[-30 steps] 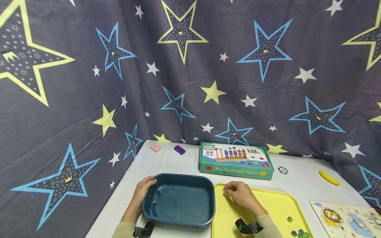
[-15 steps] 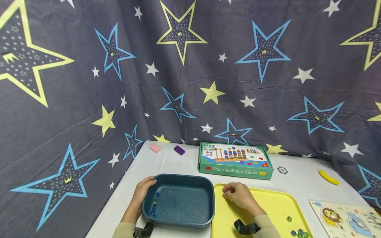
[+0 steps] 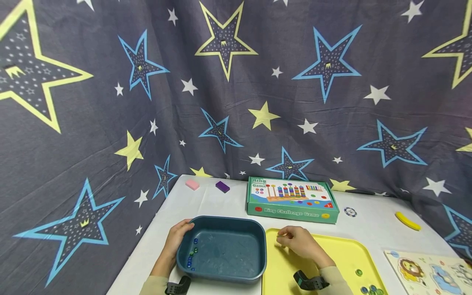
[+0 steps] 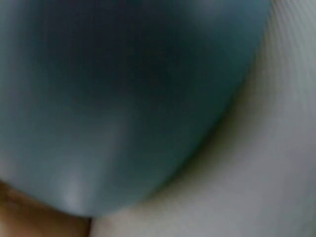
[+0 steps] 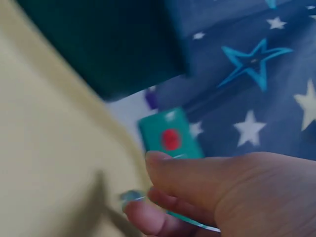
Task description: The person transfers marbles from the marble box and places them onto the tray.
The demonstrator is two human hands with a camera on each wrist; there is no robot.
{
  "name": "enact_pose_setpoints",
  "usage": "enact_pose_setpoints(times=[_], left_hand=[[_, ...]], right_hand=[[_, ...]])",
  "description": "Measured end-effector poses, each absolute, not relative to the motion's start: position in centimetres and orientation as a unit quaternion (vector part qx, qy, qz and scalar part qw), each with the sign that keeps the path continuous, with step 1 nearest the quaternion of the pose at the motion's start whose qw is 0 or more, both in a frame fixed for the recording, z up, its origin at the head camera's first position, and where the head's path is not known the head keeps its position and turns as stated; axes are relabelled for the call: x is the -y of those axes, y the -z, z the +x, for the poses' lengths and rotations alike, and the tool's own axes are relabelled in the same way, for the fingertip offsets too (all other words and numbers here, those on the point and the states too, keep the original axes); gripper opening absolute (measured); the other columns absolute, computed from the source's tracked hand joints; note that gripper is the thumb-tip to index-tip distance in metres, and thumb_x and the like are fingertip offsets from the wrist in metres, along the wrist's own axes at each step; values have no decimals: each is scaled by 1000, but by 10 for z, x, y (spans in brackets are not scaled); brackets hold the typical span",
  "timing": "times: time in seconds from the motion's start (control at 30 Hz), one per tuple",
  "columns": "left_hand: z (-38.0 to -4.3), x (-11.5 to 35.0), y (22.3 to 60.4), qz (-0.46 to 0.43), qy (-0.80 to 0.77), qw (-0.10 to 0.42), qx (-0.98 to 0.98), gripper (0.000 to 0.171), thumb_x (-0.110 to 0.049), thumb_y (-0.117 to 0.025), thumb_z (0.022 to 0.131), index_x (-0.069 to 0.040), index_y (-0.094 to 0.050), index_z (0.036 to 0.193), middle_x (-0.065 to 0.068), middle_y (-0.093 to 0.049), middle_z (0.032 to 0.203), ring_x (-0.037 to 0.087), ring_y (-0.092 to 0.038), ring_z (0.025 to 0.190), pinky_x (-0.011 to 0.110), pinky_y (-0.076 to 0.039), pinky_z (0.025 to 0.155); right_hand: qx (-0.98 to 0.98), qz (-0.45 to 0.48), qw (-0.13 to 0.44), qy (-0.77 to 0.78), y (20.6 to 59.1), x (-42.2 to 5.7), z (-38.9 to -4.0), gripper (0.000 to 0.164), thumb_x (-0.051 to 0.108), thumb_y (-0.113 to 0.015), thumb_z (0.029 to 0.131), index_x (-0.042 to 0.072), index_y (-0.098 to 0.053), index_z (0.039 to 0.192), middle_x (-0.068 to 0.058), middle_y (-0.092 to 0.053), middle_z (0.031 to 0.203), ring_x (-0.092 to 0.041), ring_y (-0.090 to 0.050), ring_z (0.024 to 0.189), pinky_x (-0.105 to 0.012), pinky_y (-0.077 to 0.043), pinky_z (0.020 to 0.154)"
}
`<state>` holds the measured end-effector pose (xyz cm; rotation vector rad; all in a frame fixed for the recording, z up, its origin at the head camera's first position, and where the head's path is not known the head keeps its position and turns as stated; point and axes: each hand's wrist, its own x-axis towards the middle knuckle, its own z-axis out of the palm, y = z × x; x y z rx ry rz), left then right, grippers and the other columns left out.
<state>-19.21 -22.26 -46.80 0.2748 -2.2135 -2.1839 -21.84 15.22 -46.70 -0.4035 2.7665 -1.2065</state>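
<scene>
My left hand [image 3: 176,239] grips the left rim of a dark blue-green tub [image 3: 236,277], thumb over the edge. Several blue and green glass marbles [image 3: 196,250] lie along the tub's left side. To the right, above a yellow tray [image 3: 346,246], my right hand [image 3: 298,241] pinches a small glass marble [image 5: 132,195] at its fingertips, seen in the right wrist view. A lone green marble [image 3: 359,272] and a cluster of blue and green marbles [image 3: 373,290] sit in the tray's near right part. The left wrist view is mostly the tub's blurred outer wall [image 4: 123,123].
Behind the tray stands a green Ring Challenge Game box [image 3: 293,200]. A pink block [image 3: 192,184], a purple block [image 3: 222,187], a poker chip [image 3: 350,212] and a yellow banana-shaped piece [image 3: 407,221] lie around it. An animal puzzle board [image 3: 431,270] is at the right.
Marbles inside the tub have rolled slightly along its left side. The left hand stays on the rim; the right hand has barely moved over the tray.
</scene>
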Motion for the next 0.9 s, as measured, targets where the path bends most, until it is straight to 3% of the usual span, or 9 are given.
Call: enact_pose_setpoints(times=[0.2, 0.43, 0.7, 0.9], left_hand=[[-193, 224, 467, 92, 694, 14, 714, 27, -15, -53, 88, 3, -60, 107, 16, -61, 105, 26, -53, 97, 31, -42, 80], [-191, 225, 469, 95, 703, 13, 705, 27, -15, -54, 88, 3, -60, 107, 15, -61, 102, 25, -55, 92, 32, -45, 77], [-198, 229, 482, 92, 705, 14, 703, 28, -17, -54, 88, 3, -60, 107, 15, -61, 103, 25, -55, 94, 33, -44, 78], [-207, 232, 495, 90, 701, 22, 707, 32, -24, -58, 86, -1, -62, 107, 11, -61, 104, 22, -55, 94, 31, -43, 79]], right_hand=[[-885, -118, 38, 449, 437, -147, -211, 20, 27, -60, 86, 13, -65, 98, -3, -62, 77, -17, -53, 66, -28, -42, 53], [-829, -191, 87, 518, 412, -114, -193, 24, 32, -58, 87, 13, -65, 100, -8, -62, 80, -26, -54, 65, -27, -42, 46], [-787, -230, 116, 561, 422, -68, -186, 20, 31, -59, 87, 14, -65, 95, -10, -62, 82, -15, -53, 59, -32, -48, 51], [-775, -246, 138, 566, 432, -41, -191, 16, 25, -58, 88, 13, -66, 94, -15, -63, 86, -28, -59, 67, -36, -51, 56]])
